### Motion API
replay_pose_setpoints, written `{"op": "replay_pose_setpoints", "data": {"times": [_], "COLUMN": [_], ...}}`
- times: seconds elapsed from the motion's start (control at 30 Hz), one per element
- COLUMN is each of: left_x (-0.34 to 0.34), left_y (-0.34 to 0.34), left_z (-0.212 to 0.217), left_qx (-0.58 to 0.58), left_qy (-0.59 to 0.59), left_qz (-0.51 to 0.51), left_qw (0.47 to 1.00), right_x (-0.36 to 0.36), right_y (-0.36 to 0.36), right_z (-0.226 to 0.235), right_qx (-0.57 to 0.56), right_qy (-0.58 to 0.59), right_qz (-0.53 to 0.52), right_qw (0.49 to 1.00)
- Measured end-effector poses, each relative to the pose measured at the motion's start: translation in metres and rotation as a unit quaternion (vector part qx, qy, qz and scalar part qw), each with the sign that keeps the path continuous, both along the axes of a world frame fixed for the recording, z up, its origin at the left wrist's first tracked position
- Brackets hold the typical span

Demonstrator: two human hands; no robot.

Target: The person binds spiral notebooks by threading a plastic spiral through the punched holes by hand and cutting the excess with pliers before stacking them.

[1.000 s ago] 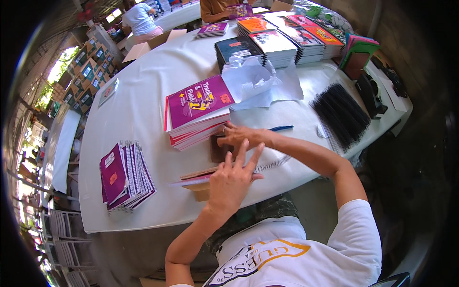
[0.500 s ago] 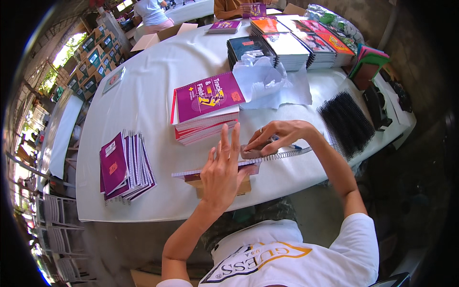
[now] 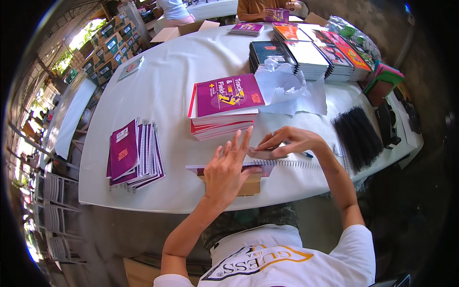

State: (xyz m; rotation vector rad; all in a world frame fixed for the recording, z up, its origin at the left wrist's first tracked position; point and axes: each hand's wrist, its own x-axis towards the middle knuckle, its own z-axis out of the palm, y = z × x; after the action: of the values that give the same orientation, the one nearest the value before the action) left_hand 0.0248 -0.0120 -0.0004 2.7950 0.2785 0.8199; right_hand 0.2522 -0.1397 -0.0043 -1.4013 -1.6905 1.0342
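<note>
At the table's near edge, spiral notebook (image 3: 258, 167) lying flat, long axis left-right, left hand (image 3: 228, 173) spread flat, right hand (image 3: 287, 142) pressing fingers down

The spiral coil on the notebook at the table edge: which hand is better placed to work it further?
Probably the right hand: its fingers already rest beside the spiral coil. The left hand lies flat, pressing the notebook.

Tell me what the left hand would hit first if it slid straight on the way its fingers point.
Probably the stack of purple-covered booklets: the left hand lies flat on the booklet being bound, fingers aimed up the table toward that stack. Depth is uncertain.
</note>
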Motion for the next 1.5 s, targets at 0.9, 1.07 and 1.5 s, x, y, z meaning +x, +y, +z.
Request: {"op": "replay_pose_setpoints", "data": {"times": [0.9, 1.07, 1.5], "left_x": [-0.026, -0.030, -0.044], "left_y": [0.025, 0.032, 0.047], "left_z": [0.000, -0.002, -0.004], "left_qx": [0.015, 0.016, -0.048], "left_qy": [0.024, 0.022, -0.035], "left_qz": [0.056, 0.065, 0.115], "left_qw": [0.998, 0.998, 0.992], "right_x": [-0.019, -0.023, -0.025], "right_y": [0.043, 0.052, 0.082], "right_z": [0.000, 0.005, -0.003], "right_qx": [0.030, 0.119, 0.091], "right_qy": [-0.007, 0.125, 0.297], "right_qz": [0.046, 0.128, 0.126], "right_qw": [0.998, 0.977, 0.942]}}
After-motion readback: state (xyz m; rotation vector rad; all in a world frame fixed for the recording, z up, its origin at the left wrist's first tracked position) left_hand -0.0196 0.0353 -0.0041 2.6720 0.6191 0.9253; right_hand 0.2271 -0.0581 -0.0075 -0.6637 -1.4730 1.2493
